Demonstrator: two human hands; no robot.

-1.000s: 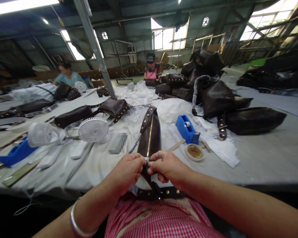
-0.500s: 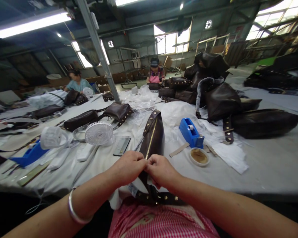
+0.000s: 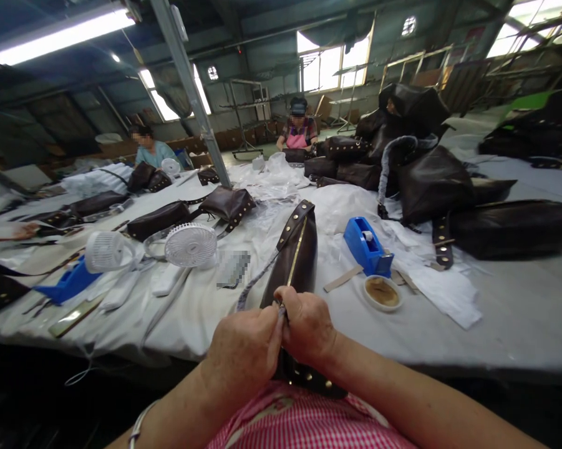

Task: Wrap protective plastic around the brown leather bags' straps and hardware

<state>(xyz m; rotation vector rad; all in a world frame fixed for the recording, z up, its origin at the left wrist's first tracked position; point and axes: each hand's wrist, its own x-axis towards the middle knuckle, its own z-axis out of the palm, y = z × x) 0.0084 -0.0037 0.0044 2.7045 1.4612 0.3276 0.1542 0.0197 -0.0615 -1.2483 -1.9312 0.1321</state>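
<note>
A dark brown leather handbag (image 3: pixel 305 255) with a gold zipper and a studded strap end lies lengthwise in front of me, its near end at my lap. My left hand (image 3: pixel 246 343) is closed over the near part of the zipper, thumb and fingers pressed together. Against it, my right hand (image 3: pixel 309 321) is closed too, with its fingertips pinched at the same spot. A small dark, greyish piece shows between the fingertips; its kind is hidden. Left of the bag runs a plastic-wrapped strap (image 3: pixel 252 284). A studded brown strap (image 3: pixel 311 377) lies below my hands.
A blue tape dispenser (image 3: pixel 367 246) and a round dish of brown paste (image 3: pixel 382 293) stand to the right. Leftward are a white fan (image 3: pixel 191 244), a phone (image 3: pixel 234 269) and another blue dispenser (image 3: pixel 72 280). Brown bags (image 3: pixel 435 184) are piled back right. Two people sit across; another person's hand (image 3: pixel 23 231) shows far left.
My hands have turned and come closer together over the zipper, the left one lower. The wrapped strap left of the bag shows more. Another person's hand has appeared at far left.
</note>
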